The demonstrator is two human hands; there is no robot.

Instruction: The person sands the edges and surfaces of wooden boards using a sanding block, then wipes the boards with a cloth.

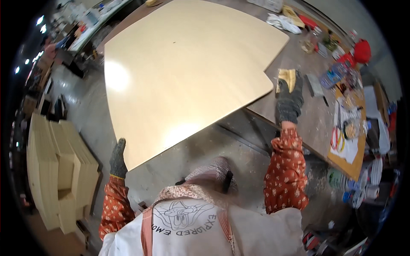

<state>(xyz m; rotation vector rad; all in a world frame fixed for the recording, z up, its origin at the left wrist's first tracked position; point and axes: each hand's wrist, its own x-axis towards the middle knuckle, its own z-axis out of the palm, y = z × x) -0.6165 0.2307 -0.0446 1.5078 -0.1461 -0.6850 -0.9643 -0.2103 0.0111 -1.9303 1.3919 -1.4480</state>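
Nearest me, at seven o'clock, my left hand (118, 158) in a grey glove has its fingers pressed together against the near corner of the pale board (183, 72). At two o'clock my right hand (289, 96), gloved too, lies on a yellow sanding pad (285, 78) just beside the board's right corner; I cannot tell whether its fingers are spread or pinching the pad. The board rests on the workbench (307, 123) and juts out over the floor toward me. At nine o'clock, stacked panels (60, 170) stand on the floor. Far off at one o'clock sits a white cloth (282, 22).
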